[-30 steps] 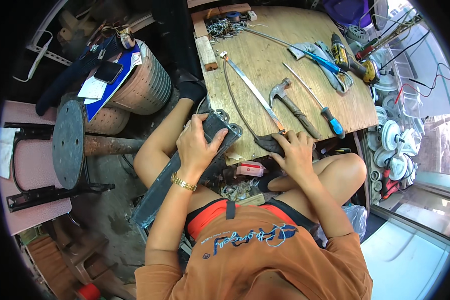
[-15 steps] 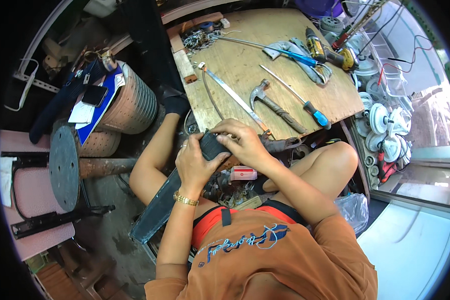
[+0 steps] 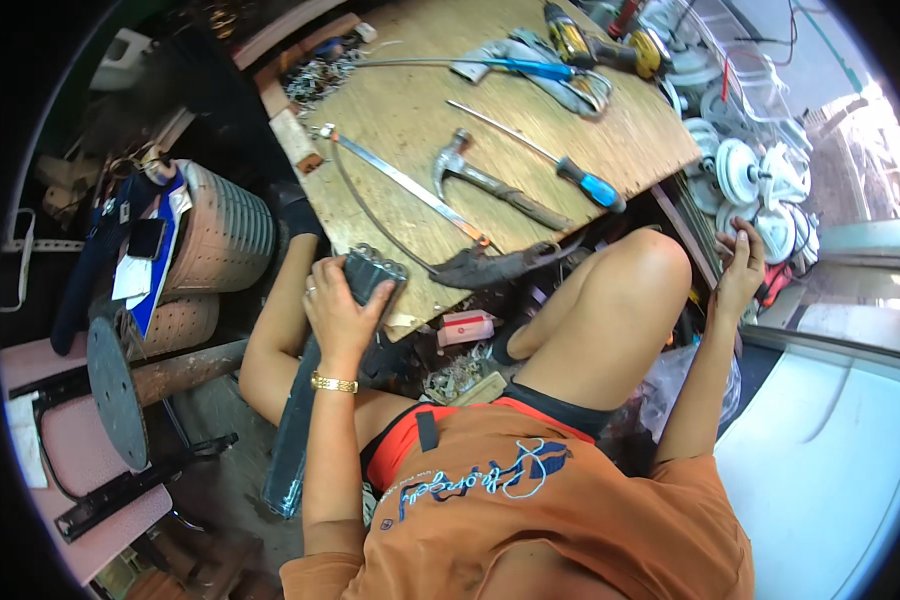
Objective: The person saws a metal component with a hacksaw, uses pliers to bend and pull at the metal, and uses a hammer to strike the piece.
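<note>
My left hand [image 3: 340, 320] grips a long dark metal bar [image 3: 290, 470] with rounded loops at its top end, by the plywood table's front edge. My right hand [image 3: 740, 255] is raised at the right beside white plastic wheels [image 3: 740, 170], fingers apart, with nothing visible in it. On the plywood table [image 3: 360, 100] lie a hacksaw [image 3: 405, 185] with its dark handle at the front edge, a claw hammer [image 3: 500, 197], a screwdriver [image 3: 590, 185] with a blue-black handle, and a yellow cordless drill [image 3: 570, 40].
Perforated metal drums [image 3: 220, 235] carrying papers and a phone [image 3: 147, 238] stand left, near a round steel plate [image 3: 117, 395] and pink seat [image 3: 40, 365]. A grey glove [image 3: 590, 95], long blue-handled tool [image 3: 540, 67] and metal bits [image 3: 320, 75] lie on the table. My raised knee [image 3: 650, 270] is at right.
My right hand has left the bar's top end and moved out to the right. My left hand still grips the bar. My right knee has risen and the view has shifted.
</note>
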A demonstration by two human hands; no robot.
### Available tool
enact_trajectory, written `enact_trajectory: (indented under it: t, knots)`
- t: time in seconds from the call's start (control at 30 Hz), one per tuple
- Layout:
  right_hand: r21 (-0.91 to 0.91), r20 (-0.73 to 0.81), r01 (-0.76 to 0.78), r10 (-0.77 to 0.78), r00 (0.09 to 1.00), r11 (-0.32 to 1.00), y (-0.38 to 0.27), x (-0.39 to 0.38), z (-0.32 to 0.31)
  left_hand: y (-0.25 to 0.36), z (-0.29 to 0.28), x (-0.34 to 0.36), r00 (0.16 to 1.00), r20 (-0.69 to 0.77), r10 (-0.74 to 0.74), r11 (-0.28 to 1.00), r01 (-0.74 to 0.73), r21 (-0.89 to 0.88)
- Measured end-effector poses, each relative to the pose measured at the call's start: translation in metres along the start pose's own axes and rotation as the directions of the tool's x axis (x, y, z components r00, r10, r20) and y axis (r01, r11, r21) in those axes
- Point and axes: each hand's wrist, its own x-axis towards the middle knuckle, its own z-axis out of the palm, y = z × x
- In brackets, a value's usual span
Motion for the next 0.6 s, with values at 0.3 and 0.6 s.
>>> enact_trajectory:
  t: [0.3,0.6]
  knots:
    - [-0.109,0.207,-0.544,0.554,0.806,0.832,0.152,-0.047,-0.022,-0.004,-0.004,-0.003,0.999,0.051,0.008,1.000,-0.010,0.027]
    - [-0.614,0.499,0.441,-0.111,0.860,0.655,0.217,-0.114,-0.017,-0.002,0.010,0.000,0.998,0.049,0.037,0.999,-0.036,-0.028]
